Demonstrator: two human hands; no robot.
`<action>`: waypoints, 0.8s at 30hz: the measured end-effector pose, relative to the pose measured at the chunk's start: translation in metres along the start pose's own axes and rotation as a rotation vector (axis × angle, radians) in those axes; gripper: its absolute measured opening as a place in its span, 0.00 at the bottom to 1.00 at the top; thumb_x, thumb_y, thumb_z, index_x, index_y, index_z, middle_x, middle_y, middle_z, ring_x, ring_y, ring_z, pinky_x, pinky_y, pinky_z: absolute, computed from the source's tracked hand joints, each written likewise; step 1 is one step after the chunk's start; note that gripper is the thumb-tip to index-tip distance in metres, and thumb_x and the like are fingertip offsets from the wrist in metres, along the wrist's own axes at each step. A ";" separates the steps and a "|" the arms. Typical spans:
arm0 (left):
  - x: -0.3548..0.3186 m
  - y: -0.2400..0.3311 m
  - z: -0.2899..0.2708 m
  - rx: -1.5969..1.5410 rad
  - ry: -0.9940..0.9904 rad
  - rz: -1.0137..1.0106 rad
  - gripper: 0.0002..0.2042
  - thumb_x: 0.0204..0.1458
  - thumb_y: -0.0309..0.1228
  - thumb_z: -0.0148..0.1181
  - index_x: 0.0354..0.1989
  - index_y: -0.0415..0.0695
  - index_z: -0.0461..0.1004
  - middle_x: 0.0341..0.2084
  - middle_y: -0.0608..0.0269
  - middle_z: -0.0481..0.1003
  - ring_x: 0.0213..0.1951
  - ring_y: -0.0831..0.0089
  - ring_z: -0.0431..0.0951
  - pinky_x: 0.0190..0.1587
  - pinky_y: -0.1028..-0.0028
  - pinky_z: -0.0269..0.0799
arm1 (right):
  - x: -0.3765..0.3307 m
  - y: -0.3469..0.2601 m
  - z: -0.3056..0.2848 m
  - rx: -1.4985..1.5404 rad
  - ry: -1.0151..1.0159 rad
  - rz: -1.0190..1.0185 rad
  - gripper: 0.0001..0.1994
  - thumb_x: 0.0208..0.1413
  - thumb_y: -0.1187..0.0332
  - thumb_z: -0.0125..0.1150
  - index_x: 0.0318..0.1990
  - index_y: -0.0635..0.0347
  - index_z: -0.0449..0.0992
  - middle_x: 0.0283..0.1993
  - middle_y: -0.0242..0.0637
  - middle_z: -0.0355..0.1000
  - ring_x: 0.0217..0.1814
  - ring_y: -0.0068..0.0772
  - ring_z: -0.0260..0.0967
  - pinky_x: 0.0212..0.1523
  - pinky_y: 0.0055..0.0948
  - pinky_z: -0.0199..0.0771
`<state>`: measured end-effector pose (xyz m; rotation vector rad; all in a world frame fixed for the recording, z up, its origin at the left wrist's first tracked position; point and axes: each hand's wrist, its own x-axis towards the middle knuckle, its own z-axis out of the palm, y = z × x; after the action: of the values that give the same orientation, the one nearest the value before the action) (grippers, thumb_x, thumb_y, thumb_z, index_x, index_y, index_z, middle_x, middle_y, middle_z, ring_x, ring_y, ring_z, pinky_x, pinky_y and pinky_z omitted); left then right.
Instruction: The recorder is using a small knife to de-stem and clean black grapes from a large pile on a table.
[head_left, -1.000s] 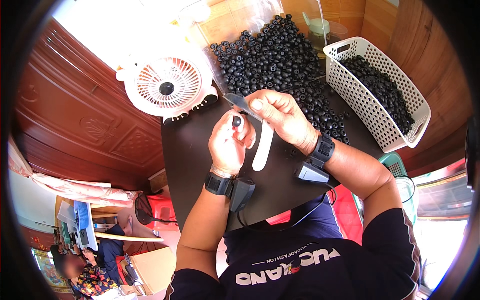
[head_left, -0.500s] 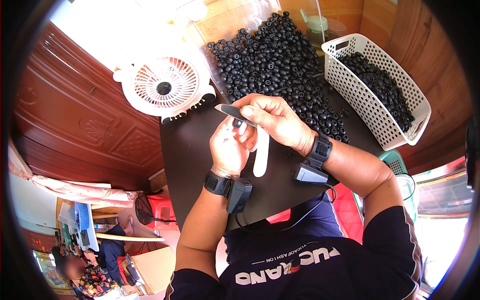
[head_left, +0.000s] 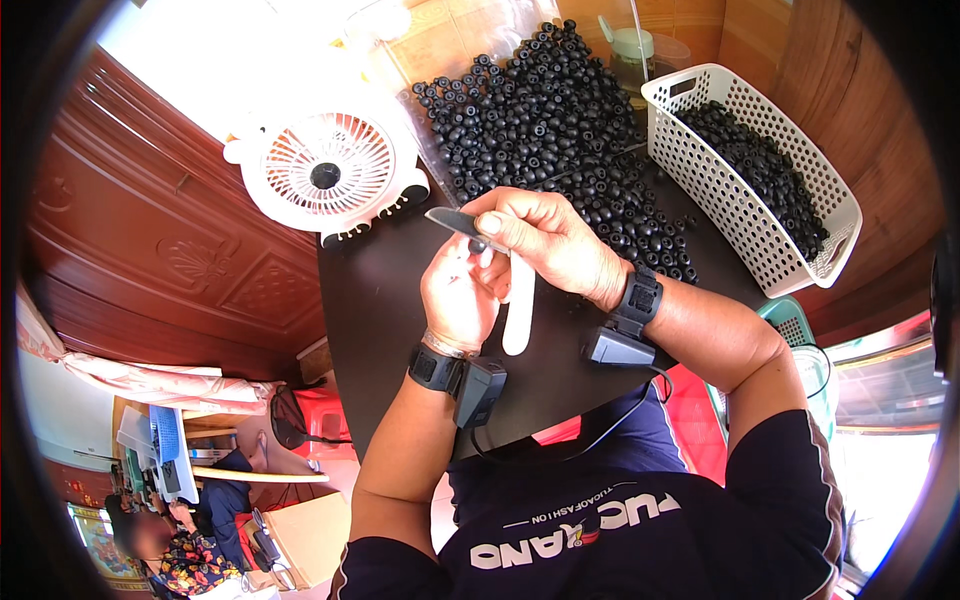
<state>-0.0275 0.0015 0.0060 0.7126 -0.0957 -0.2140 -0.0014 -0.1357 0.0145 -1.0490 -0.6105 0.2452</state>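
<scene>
Hands meet just above the near part of the dark bench (head_left: 400, 330), both wearing black wrist straps with small boxes and cables. The left hand (head_left: 457, 300) is curled shut around a small black rubber piece (head_left: 477, 245), pinched at its fingertips, though most of that piece is hidden by the fingers. The right hand (head_left: 545, 245) is closed on the white handle of a knife (head_left: 517, 305), its grey blade pointing left across the piece. Compared with a second ago, the knife has swung from a slant to lie nearly level, and the hands have drawn a little closer together, so the blade now seems set against the piece, likely for trimming. Whether the edge actually touches it cannot be made out. Farther back, a heap of black rubber pieces (head_left: 540, 120) covers the far side of the bench, with a white fan (head_left: 325, 175) to the left and a white basket (head_left: 745, 215) of similar pieces to the right. A pale green container behind the heap is partly cut off.
</scene>
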 end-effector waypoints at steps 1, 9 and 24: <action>0.000 0.001 -0.002 0.000 0.002 0.001 0.12 0.57 0.40 0.45 0.27 0.46 0.64 0.17 0.71 0.59 0.19 0.77 0.61 0.23 0.76 0.58 | 0.000 -0.001 0.001 0.043 0.022 0.035 0.12 0.62 0.65 0.51 0.42 0.66 0.73 0.30 0.32 0.73 0.28 0.19 0.72 0.31 0.21 0.78; 0.002 0.003 -0.003 0.006 -0.103 -0.047 0.13 0.57 0.40 0.46 0.25 0.46 0.63 0.15 0.70 0.59 0.19 0.77 0.61 0.23 0.77 0.57 | 0.000 0.000 -0.003 -0.004 0.005 0.005 0.13 0.62 0.66 0.51 0.44 0.69 0.72 0.36 0.37 0.74 0.32 0.25 0.75 0.31 0.24 0.80; 0.003 -0.004 -0.003 0.046 -0.067 -0.045 0.11 0.58 0.38 0.44 0.26 0.46 0.64 0.21 0.71 0.65 0.26 0.78 0.67 0.29 0.79 0.62 | 0.002 0.004 -0.005 -0.109 0.016 -0.008 0.11 0.61 0.65 0.54 0.35 0.64 0.75 0.31 0.31 0.73 0.39 0.20 0.71 0.43 0.24 0.73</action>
<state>-0.0249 -0.0002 0.0008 0.7534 -0.1494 -0.2795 0.0033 -0.1364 0.0096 -1.1527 -0.6192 0.1977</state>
